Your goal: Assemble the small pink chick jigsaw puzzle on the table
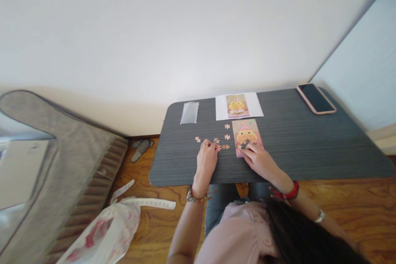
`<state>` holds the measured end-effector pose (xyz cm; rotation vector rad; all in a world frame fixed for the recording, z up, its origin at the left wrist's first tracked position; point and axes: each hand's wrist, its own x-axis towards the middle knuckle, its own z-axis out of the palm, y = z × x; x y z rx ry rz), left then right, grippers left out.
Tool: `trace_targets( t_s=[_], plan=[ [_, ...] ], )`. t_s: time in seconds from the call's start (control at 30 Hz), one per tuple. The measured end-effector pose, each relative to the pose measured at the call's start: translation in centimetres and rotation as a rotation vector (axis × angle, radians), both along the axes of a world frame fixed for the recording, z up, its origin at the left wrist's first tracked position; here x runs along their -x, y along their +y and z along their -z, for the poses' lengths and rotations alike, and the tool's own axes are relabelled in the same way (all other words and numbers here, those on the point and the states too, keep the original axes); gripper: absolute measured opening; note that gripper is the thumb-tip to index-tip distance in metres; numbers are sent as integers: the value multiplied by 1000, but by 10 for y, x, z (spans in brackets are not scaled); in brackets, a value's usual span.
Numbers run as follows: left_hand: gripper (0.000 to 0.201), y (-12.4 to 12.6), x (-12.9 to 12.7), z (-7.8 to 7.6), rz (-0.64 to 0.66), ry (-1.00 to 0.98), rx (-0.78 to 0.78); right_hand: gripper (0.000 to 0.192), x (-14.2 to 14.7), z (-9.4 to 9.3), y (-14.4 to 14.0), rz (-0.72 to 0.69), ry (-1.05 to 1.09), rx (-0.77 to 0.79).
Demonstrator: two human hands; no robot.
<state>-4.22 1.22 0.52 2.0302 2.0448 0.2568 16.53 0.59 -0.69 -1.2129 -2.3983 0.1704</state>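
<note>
A partly assembled jigsaw puzzle [246, 127] with a yellow cartoon figure lies on the dark table, with a gap in its lower part. My right hand [261, 160] is over the puzzle's lower right, thumb and fingers drawn together at the gap; what they hold, if anything, is hidden. To the left, my left hand [207, 156] has its fingertips closed on a puzzle piece [218, 147] at the table surface. Around it lie several loose pieces, among them an upper piece [227, 126], a middle piece [227, 137] and a left piece [198, 139].
Behind the puzzle, a creased white sheet [255, 105] bears the same picture. A clear plastic bag [189, 113] lies on the table's [291, 140] left, a phone [317, 99] at its right rear. A plastic carrier bag [123, 225] and slippers [141, 149] are on the floor.
</note>
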Motion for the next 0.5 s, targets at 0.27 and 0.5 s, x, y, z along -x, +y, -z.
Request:
trace_targets(
  t_s=[0.27, 0.5],
  plan=[
    [12, 2, 3, 0, 5, -17, -4, 21, 9, 2, -2, -48, 58, 18],
    [11, -9, -4, -13, 121, -50, -123, 25, 23, -1, 3, -7, 114, 82]
  ],
)
